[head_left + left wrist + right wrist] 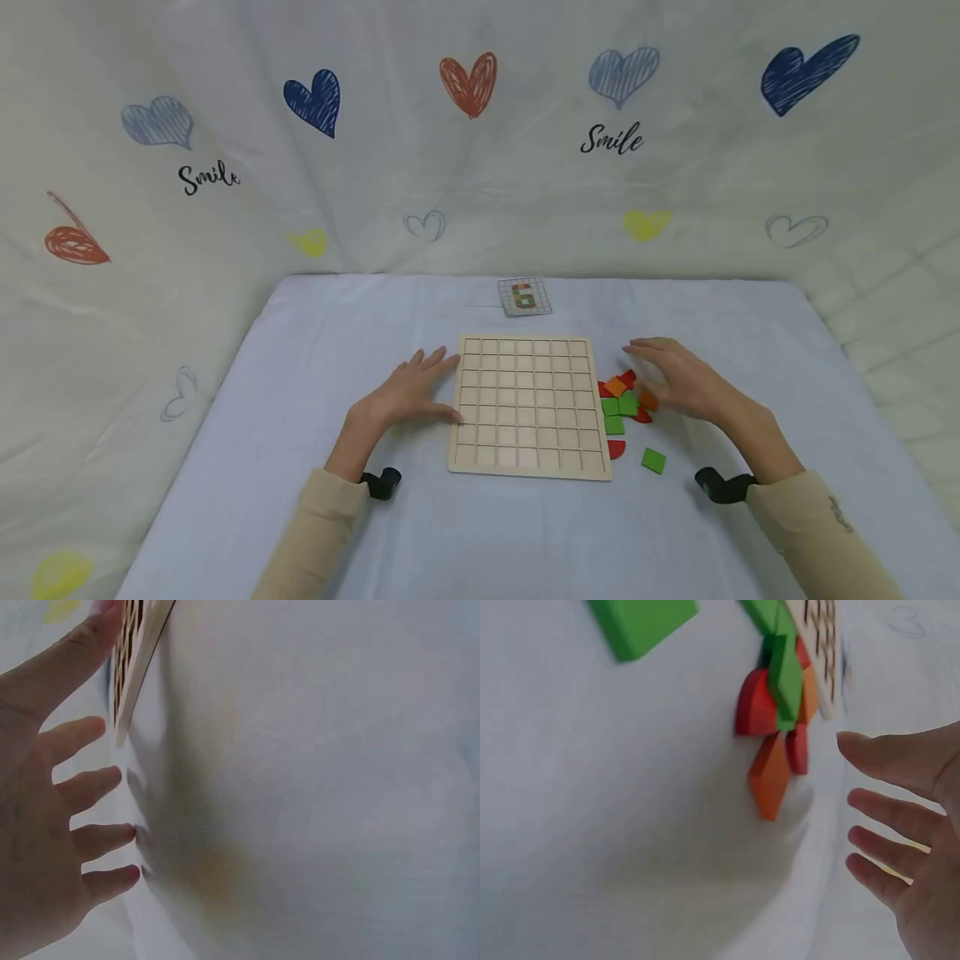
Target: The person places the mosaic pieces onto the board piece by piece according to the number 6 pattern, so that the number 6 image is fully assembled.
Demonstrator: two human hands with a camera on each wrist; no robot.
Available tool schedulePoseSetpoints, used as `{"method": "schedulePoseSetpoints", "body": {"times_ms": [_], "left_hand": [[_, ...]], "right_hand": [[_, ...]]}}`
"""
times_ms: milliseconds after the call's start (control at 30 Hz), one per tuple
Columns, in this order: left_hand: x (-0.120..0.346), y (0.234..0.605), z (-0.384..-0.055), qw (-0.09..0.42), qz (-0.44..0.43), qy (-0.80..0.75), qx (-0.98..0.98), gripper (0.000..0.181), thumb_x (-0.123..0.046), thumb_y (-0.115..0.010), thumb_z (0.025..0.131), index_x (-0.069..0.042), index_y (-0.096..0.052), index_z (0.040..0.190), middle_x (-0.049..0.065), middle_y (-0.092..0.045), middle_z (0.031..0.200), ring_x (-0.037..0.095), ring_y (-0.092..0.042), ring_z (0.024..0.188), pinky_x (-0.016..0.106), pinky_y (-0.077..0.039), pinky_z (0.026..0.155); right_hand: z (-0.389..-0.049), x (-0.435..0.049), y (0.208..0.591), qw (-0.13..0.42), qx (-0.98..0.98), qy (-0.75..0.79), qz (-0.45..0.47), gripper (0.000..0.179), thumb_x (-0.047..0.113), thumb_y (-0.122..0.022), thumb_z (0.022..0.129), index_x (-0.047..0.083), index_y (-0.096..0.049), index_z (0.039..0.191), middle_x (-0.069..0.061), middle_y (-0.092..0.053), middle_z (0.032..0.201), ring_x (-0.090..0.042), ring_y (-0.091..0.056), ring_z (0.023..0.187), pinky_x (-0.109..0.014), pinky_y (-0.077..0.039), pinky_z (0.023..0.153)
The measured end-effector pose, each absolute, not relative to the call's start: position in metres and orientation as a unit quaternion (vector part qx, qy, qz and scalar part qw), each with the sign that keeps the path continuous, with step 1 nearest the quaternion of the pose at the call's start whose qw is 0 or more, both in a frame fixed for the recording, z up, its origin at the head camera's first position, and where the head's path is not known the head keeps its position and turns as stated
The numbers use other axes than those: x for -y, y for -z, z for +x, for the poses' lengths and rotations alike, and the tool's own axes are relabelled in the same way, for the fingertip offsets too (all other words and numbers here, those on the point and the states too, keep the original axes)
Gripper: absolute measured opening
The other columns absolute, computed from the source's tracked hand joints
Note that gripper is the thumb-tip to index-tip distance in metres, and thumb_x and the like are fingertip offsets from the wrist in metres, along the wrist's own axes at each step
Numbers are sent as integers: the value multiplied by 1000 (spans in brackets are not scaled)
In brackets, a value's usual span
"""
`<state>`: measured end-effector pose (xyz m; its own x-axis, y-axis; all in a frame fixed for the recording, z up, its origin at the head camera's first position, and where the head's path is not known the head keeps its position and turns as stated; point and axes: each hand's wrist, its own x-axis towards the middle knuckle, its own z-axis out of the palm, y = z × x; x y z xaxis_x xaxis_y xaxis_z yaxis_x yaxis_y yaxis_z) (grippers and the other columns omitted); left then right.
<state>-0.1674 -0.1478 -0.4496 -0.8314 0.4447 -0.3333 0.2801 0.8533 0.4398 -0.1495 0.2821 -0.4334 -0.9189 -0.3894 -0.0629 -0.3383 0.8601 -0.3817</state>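
A square wooden grid board [528, 408] lies flat on the white cloth, its cells bare. My left hand [405, 393] is at the board's left edge, fingers spread, with the thumb [71, 656] on the rim in the left wrist view. To the right of the board is a loose pile of flat pieces: green squares [611, 407], red rounded pieces [617, 450] and orange pieces [616, 386]. Over the pile's right side hovers my right hand [686, 383], its fingers apart and holding nothing. The right wrist view shows an orange piece [769, 780] below the fingertips.
A small pattern card [525, 297] with a coloured figure on a grid lies behind the board. One green square [654, 460] sits apart, nearer the front. A white cloth backdrop [480, 167] printed with hearts rises behind the table.
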Motion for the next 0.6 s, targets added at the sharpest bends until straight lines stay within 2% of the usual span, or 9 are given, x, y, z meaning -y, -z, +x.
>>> {"method": "schedulePoseSetpoints", "body": {"times_ms": [200,400,600], "left_hand": [[149,456,-166,216,189,-211,-935,106,-53,-86,78,-23,-31,164,9,-17,173,43,-3,159,61,-11,128],[149,461,-164,216,189,-198,-937,106,-51,-86,78,-23,-30,164,9,-15,173,42,-1,160,61,-9,128],[149,464,-161,203,186,-204,-940,107,-48,-88,77,-22,-31,163,10,-16,173,42,-1,159,62,-8,127]], "right_hand": [[-153,-291,446,71,-958,200,-195,41,5,-73,91,-5,-66,131,-28,-63,132,-46,-55,123,-65,-49,103],[-156,-290,454,68,-955,211,-200,31,5,-76,89,-3,-73,118,-15,-66,109,-30,-61,99,-48,-59,86],[-160,-288,461,61,-956,212,-195,24,1,-74,89,0,-74,113,-11,-65,104,-27,-61,96,-43,-59,82]]}}
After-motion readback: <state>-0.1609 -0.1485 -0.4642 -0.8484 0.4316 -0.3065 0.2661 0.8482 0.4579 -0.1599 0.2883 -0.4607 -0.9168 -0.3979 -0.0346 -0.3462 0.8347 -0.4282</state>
